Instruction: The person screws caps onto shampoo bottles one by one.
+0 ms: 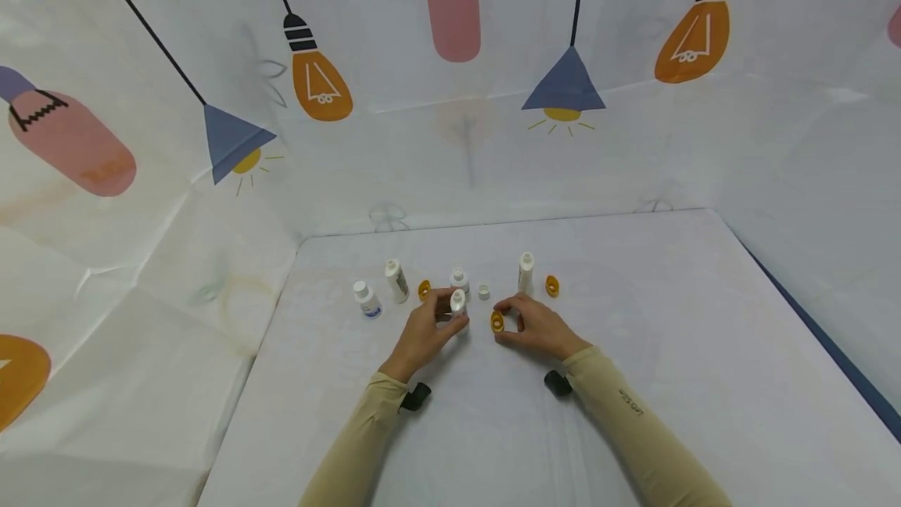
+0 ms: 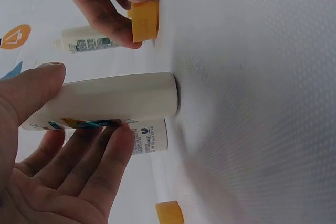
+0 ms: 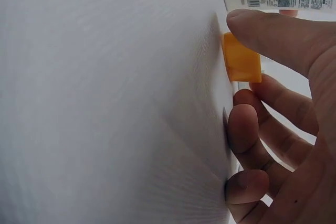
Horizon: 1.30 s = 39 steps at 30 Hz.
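My left hand (image 1: 422, 331) grips an upright white bottle (image 2: 121, 98) between thumb and fingers; its base is right at the tabletop. The bottle has no cap on, and its narrow nozzle points up. To the right, my right hand (image 1: 538, 329) pinches an orange-yellow oval cap (image 3: 242, 59) between thumb and index finger, close on the table. The cap's hollow side faces up in the head view. Its other fingers (image 3: 244, 129) are bent and rest near the surface. Just behind the gripped bottle stands a small white bottle (image 1: 459, 278).
At the left stand a white-capped bottle (image 1: 367, 300) and a taller uncapped bottle (image 1: 397, 282). Another tall bottle (image 1: 525, 272) is beyond the right hand. Two orange caps, one left (image 1: 424, 288) and one right (image 1: 552, 285), and a small white cap (image 1: 483, 291) lie on the white table (image 1: 669, 335).
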{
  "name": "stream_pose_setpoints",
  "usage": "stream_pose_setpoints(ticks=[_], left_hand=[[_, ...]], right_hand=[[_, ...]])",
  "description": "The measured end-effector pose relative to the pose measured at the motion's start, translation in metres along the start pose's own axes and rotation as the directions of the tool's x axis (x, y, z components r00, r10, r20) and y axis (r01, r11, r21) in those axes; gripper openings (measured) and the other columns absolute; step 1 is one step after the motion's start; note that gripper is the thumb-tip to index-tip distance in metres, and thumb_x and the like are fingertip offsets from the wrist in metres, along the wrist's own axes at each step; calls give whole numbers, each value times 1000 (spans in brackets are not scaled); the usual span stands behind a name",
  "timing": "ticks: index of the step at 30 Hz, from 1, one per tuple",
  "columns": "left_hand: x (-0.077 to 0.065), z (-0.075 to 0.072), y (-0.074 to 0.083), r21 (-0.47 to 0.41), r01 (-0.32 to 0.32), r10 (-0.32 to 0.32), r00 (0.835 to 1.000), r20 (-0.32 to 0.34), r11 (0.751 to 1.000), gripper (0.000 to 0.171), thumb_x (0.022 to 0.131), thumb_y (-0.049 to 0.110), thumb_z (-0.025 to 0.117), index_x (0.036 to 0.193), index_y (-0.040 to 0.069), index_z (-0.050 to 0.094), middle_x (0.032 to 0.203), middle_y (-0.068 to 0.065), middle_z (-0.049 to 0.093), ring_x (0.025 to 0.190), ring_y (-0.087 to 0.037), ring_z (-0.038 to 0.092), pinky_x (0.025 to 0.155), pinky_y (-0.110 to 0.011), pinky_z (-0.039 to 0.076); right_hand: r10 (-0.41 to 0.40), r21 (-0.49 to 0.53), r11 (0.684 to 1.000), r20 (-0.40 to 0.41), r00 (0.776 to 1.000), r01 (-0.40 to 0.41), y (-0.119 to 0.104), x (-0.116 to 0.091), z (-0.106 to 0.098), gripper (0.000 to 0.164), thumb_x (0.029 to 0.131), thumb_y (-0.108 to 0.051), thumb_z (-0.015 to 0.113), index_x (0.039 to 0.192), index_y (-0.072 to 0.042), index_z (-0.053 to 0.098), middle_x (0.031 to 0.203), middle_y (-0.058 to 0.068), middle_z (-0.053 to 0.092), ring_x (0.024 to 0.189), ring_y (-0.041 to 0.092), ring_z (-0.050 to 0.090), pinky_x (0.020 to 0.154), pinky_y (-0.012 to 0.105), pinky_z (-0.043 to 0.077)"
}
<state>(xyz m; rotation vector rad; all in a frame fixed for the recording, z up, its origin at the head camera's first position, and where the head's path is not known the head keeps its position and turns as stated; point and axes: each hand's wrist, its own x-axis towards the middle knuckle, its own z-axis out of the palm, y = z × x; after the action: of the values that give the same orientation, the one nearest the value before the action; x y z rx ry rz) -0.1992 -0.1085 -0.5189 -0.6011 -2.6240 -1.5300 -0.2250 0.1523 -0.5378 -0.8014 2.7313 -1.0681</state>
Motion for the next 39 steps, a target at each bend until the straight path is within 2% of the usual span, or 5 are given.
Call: stream_pose_setpoints(ticks=[13,18,25,33,39], left_hand=[[-1,-4,-3,21,-36,36,999,-30,999,49,96,22,74,138,10,51,125,-4,65,114,-16,63,96,-34,54],[-3,-7,-3,9,-40,40,998,-45,999,48,97,24,72,140,12,53,130,-2,63,118,-18,61,98,-42,53],[-6,-9,-5,26,-91,92,995,-28,996,49,101,23,66,146,11,50,136,-4,61,120,-16,60,98,-38,53],[-6,-10,0,78,-86,89,996,-29,993,50,107,26,54,151,4,44,118,-7,65,93,-14,62,77,-31,55],[-5,-10,5,36,-56,57,998,-17,998,47,106,29,56,146,7,44,127,-10,66,109,-18,66,85,-34,57]], right_hand=[[52,84,995,0,999,-52,-1,-4,-3,47,86,-29,84,126,-13,65,97,-6,65,73,9,56,64,27,49],[-7,90,996,-47,999,11,1,-5,-2,47,86,-28,84,127,-14,64,105,-6,68,77,9,59,67,27,49],[-80,89,992,-107,991,90,2,-10,-2,50,87,-27,84,130,-14,63,110,-7,68,80,13,61,70,28,48],[-160,42,985,-159,974,168,-4,-14,-7,52,86,-24,85,131,-10,65,120,-5,68,81,11,62,72,34,53],[-176,13,983,-179,968,181,-7,-17,-14,55,85,-31,85,131,-8,65,116,-7,68,82,8,61,71,32,53]])
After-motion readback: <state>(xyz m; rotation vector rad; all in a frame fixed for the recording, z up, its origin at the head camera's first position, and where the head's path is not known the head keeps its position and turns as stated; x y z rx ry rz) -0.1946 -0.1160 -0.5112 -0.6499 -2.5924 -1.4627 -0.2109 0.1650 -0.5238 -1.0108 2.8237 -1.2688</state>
